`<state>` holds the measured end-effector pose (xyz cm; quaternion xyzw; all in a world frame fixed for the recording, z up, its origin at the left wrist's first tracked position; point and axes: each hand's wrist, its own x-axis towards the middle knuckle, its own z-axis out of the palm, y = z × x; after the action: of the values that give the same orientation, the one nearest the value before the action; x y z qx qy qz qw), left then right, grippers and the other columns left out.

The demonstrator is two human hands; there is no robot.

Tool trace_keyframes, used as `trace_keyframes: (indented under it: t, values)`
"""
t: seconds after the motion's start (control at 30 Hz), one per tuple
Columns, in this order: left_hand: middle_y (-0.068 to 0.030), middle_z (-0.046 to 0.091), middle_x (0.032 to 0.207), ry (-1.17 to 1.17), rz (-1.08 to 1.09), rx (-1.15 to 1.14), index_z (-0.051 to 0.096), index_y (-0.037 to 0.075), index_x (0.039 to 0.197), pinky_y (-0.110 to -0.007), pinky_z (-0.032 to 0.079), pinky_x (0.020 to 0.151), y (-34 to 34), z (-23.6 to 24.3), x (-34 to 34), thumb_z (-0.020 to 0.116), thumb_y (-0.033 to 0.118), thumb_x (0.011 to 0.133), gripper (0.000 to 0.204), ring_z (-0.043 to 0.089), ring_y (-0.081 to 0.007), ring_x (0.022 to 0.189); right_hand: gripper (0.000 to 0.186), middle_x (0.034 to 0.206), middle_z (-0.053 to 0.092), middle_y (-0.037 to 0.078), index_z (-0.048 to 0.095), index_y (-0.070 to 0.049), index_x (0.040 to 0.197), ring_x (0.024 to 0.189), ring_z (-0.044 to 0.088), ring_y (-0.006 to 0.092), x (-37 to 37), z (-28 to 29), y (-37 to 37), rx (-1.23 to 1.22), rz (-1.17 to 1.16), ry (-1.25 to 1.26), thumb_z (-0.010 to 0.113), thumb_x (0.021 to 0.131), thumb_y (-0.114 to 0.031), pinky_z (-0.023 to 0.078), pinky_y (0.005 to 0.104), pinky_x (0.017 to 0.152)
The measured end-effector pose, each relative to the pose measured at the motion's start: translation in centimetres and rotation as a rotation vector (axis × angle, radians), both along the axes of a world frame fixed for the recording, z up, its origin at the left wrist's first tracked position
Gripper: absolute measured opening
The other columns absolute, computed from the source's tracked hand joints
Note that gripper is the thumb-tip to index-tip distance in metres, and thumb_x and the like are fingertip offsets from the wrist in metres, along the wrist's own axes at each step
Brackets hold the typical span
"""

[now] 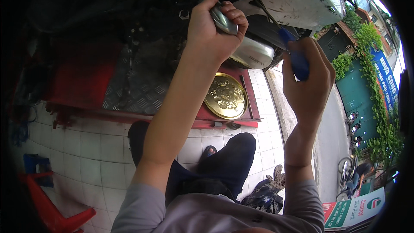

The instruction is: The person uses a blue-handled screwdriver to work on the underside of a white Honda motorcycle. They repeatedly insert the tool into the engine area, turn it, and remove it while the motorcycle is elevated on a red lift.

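Observation:
My left hand (217, 30) is closed round a silver metal piece (226, 23) at the scooter's underside, near the top middle. My right hand (308, 82) grips a blue-handled tool (297, 62), whose thin shaft runs up alongside the scooter's scuffed silver-white body panel (297, 0). A polished silver cylindrical part (256, 54) sits just below the panel, partly behind my left hand. The fingertips of my right hand are partly hidden by the handle.
A red lift platform (86, 73) bears tread plate and a gold embossed tray (225, 96). A red stool (47, 207) stands lower left, a dark crumpled bundle (263, 194) beside my legs. At right, a person (362, 174) is by a two-wheeler on the street.

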<state>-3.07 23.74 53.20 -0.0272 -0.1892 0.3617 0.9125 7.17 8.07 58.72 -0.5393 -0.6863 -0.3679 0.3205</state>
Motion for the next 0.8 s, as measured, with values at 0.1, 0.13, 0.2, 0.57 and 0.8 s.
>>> trace_keyframes:
  t: [0.1, 0.13, 0.2, 0.57, 0.8]
  values:
    - [0.0002, 0.045, 0.066, 0.000, 0.023, -0.006, 0.044, 0.005, 0.080, -0.024, 0.038, 0.055, -0.3, 0.1, 0.0, 0.056, 0.013, 0.094, 0.020, 0.045, -0.0101, 0.059, 0.016, 0.076, 0.052, 0.009, 0.062, -0.003, 0.082, 0.063, 0.055, 0.0269, 0.3, 1.6, -1.0, -0.121, -0.089, -0.109, 0.063, 0.071, 0.009, 0.045, 0.0351, 0.059]
    - [-0.0001, 0.045, 0.066, -0.005, 0.036, 0.001, 0.044, 0.005, 0.080, -0.024, 0.038, 0.055, -0.3, 0.1, 0.0, 0.055, 0.013, 0.095, 0.020, 0.045, -0.0102, 0.059, 0.015, 0.077, 0.053, 0.010, 0.062, -0.003, 0.081, 0.065, 0.056, 0.0271, 0.4, 2.0, -1.1, -0.132, -0.105, -0.187, 0.063, 0.070, 0.008, 0.045, 0.0360, 0.061]
    - [-0.0009, 0.046, 0.067, -0.011, 0.046, 0.013, 0.046, 0.005, 0.081, -0.025, 0.039, 0.057, -0.1, -0.1, 0.2, 0.057, 0.018, 0.094, 0.022, 0.047, -0.0117, 0.061, 0.014, 0.079, 0.053, 0.010, 0.063, -0.002, 0.081, 0.071, 0.056, 0.0275, 0.4, 2.6, -1.1, -0.150, -0.139, -0.340, 0.062, 0.069, 0.006, 0.046, 0.0380, 0.064]
    - [-0.0085, 0.059, 0.083, 0.138, 0.187, 0.353, 0.058, -0.004, 0.102, -0.029, 0.038, 0.063, -5.6, -2.1, 4.9, 0.039, 0.081, 0.082, 0.090, 0.053, -0.0191, 0.070, 0.035, 0.088, 0.058, 0.012, 0.057, -0.003, 0.102, 0.081, 0.061, 0.0317, 0.6, 1.6, -0.9, -0.092, -0.020, -0.249, 0.061, 0.070, 0.012, 0.050, 0.0402, 0.068]
    - [-0.0013, 0.055, 0.065, 0.389, 0.225, 0.557, 0.059, 0.006, 0.082, -0.022, 0.037, 0.053, -5.7, 1.3, 6.4, 0.065, 0.038, 0.091, 0.034, 0.048, -0.0079, 0.057, 0.029, 0.084, 0.065, 0.009, 0.057, -0.002, 0.100, 0.065, 0.065, 0.0170, 0.5, 0.5, -1.6, 0.035, -0.033, 0.054, 0.073, 0.075, 0.002, 0.049, 0.0269, 0.054]
